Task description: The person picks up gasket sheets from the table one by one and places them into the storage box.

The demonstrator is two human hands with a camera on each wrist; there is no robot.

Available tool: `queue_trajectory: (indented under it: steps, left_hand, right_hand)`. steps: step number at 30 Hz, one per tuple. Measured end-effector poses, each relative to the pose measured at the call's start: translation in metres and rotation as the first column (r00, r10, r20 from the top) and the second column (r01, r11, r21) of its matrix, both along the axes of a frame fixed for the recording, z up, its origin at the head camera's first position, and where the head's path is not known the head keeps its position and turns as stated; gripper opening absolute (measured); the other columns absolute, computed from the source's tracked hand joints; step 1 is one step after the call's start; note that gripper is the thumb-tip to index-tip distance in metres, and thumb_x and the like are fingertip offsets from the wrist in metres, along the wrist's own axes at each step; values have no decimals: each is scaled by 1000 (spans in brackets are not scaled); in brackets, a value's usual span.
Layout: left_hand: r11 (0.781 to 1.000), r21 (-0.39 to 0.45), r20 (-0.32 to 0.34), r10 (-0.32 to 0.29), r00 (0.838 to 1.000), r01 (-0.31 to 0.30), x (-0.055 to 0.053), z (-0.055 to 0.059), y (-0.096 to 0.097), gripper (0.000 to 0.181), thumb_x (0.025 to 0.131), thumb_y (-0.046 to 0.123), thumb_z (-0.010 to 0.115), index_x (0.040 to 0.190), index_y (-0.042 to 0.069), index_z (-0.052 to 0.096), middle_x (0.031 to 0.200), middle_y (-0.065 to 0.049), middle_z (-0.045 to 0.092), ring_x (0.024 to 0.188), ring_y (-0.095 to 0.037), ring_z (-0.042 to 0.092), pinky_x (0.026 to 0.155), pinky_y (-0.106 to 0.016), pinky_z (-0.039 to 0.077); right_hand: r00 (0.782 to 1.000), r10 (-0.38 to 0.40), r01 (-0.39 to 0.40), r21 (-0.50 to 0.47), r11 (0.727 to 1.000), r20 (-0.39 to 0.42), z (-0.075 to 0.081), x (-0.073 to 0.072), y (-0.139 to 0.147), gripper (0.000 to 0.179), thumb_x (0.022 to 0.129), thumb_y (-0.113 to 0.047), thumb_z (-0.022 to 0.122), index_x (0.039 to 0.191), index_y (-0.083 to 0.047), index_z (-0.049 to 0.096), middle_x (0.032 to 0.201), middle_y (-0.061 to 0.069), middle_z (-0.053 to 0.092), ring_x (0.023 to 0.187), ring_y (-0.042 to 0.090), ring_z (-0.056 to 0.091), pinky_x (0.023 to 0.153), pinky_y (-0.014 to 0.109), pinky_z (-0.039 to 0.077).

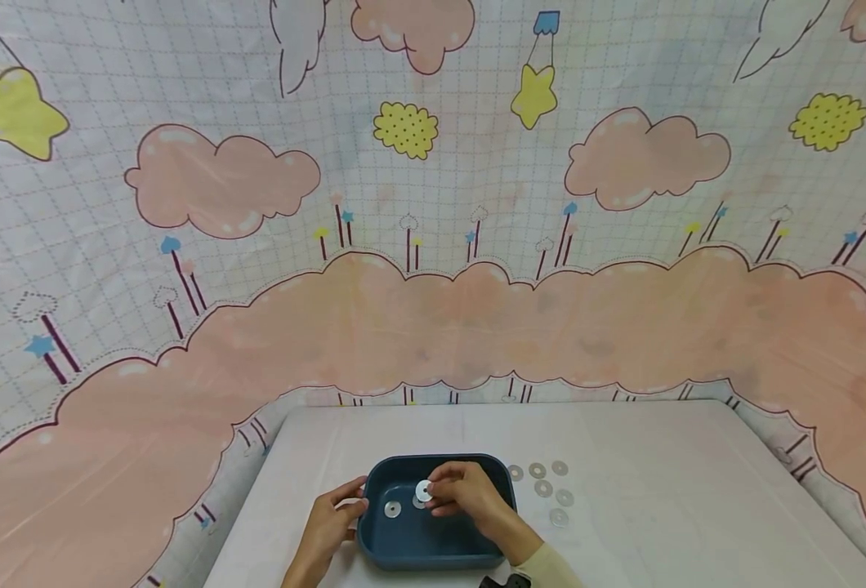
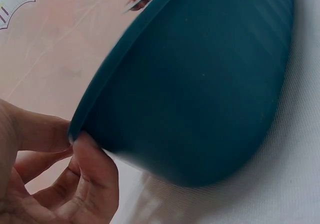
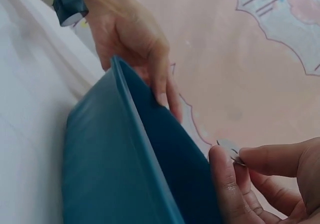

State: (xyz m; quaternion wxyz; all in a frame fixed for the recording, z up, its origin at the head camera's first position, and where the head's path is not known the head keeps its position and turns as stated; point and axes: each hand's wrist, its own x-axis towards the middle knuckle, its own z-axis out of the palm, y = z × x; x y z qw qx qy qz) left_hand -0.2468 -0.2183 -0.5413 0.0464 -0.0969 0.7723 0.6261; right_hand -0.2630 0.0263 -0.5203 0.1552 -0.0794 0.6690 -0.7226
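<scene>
A dark blue plastic basin (image 1: pixel 433 562) stands on the table, and my left hand (image 1: pixel 326 523) grips its left rim between thumb and fingers. In the left wrist view, the fingertips (image 2: pixel 92 154) pinch the rim's edge. Over the inside of the basin, my right hand (image 1: pixel 470 496) pinches a flat metal washer (image 1: pixel 423 491) with a small centre hole. The right wrist view shows this washer (image 3: pixel 231 152) held tilted between thumb and fingertips. One washer (image 1: pixel 392 510) lies on the basin floor, and another (image 1: pixel 418 503) is partly hidden below the held one.
Several loose washers (image 1: pixel 543 488) lie spread on the white tabletop (image 1: pixel 661 490), just right of the basin. A patterned cloth (image 1: pixel 477 327) hangs behind and around the table. A dark wrist device (image 1: pixel 506 581) shows at the lower edge, near a pale sleeve.
</scene>
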Motion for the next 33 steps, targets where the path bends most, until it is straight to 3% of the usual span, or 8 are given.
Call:
queue_trajectory:
  steps: [9,17,33]
  left_hand:
    - [1000,-15,10,8,1000,-8,0,0,0,47,90,5,62,136,3,57,114,-12,56,84,-16,57,60,-33,52]
    - [1000,-13,12,8,1000,-8,1,1,1,47,90,6,61,137,3,56,115,-13,55,85,-17,56,61,-33,52]
    - [1000,-16,-1,14,1000,-14,1,0,2,46,90,6,61,136,3,57,115,-13,56,84,-16,58,61,-32,53]
  right_hand:
    - [998,2,-4,23,1000,60,-7,1,-13,17,87,-7,69,100,3,68,82,6,72,68,15,72,62,29,59]
    - [998,-14,9,78,997,61,-14,0,-23,16,85,-7,70,98,3,69,75,0,68,64,10,64,61,24,56]
    - [990,31,-52,151,987,136,-18,1,-27,11,84,1,68,95,3,71,76,4,68,62,10,64,59,23,55]
